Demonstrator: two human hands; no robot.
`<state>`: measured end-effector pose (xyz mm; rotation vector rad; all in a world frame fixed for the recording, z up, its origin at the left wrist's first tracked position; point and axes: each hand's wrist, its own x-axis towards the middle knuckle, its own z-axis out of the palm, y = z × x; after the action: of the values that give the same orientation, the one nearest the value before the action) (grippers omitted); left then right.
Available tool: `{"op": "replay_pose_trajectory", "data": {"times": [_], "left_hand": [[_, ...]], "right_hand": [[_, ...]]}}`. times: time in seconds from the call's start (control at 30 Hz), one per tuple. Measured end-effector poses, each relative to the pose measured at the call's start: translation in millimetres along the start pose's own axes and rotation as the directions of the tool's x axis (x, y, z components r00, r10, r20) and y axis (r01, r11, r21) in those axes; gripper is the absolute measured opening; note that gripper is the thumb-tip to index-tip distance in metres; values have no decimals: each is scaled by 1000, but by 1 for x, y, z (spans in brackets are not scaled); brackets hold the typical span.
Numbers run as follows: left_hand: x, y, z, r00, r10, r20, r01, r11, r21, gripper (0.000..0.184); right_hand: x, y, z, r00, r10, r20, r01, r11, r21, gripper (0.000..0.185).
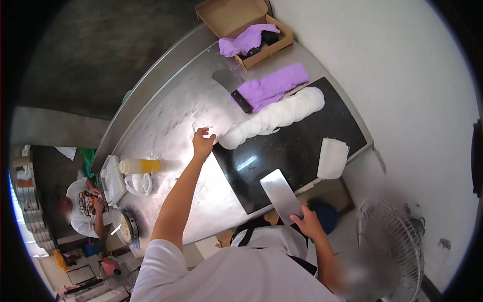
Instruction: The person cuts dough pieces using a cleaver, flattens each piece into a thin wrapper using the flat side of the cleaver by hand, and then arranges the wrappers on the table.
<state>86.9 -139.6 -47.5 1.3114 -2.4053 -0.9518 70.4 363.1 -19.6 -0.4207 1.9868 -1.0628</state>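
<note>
My right hand (308, 221) grips a broad metal cleaver (278, 195) near the front edge of the black board (297, 151), its blade pointing away from me. A row of thin white overlapping rounds (271, 118), like dough wrappers, lies along the far side of the board. Off the near-left end of that row, my left hand (203, 145) hovers over the steel table with thumb and fingers apart, and I see nothing in it. A few small scraps (202, 126) lie by its fingertips. On the board's right side rests a folded white cloth (332, 158).
Behind the row are a purple towel (274, 86) and a second cleaver (235, 88). An open cardboard box (266, 48) stands farther back. Leftward are a yellow bottle (141, 166), a plastic bag (139, 184) and another person (83, 206). A fan (392, 226) stands right.
</note>
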Motion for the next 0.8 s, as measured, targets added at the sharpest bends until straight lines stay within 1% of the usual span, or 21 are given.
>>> {"op": "replay_pose_trajectory", "data": {"times": [0.03,0.07,0.1,0.13,0.2,0.23,0.3,0.37,0.43,0.47,0.5,0.53,0.6,0.63,0.7,0.73,0.77,0.8], "left_hand": [[-3,14,-5,997,53,52,-50,997,-57,48],[-8,29,-4,990,132,39,-133,991,4,38],[-9,41,4,991,131,29,-132,991,1,38],[-9,52,15,967,252,46,-251,968,-16,36],[-8,87,40,874,478,89,-475,879,-45,35],[-9,111,55,806,579,123,-576,815,-58,35],[-8,154,96,725,653,218,-621,757,-204,39],[-15,194,130,607,768,206,-737,641,-214,41],[-18,235,155,506,812,292,-807,565,-173,44],[-12,253,175,445,809,384,-839,526,-135,54],[-4,272,191,385,793,473,-871,481,-99,64],[-2,288,203,416,790,450,-866,495,-68,64],[-4,312,222,321,790,522,-932,362,25,99],[2,320,232,280,772,570,-952,301,61,117],[20,320,256,234,737,634,-960,279,30,114],[22,326,259,239,728,643,-962,266,56,108],[21,333,257,240,719,652,-965,248,82,102],[20,331,265,272,699,661,-960,244,138,92]], "right_hand": [[1,-2,-9,1000,-6,4,6,1000,-3,45],[1,-5,-17,1000,-5,8,5,1000,-3,45],[3,-6,-24,1000,-9,9,9,1000,-5,45],[5,-3,-27,1000,-17,13,17,1000,-14,45],[12,8,-29,999,-46,27,46,999,9,42],[16,12,-29,998,-58,26,58,998,-1,42],[19,18,-29,999,-26,29,28,998,-57,43],[19,18,-30,998,-28,57,32,997,-70,44],[18,13,-31,999,-5,34,7,998,-58,44],[18,19,-27,999,-23,23,24,998,-59,43],[19,20,-26,999,-12,35,12,1000,-16,42],[20,20,-25,999,3,40,-1,999,-43,41],[21,22,-22,999,-5,32,8,996,-85,41],[26,14,-25,998,-27,64,33,995,-94,41],[13,2,-32,996,71,50,-70,997,-20,40],[14,19,-27,998,59,27,-59,998,4,40],[13,34,-24,996,49,74,-48,999,-11,40],[15,46,-22,994,90,61,-93,994,59,40]]}}
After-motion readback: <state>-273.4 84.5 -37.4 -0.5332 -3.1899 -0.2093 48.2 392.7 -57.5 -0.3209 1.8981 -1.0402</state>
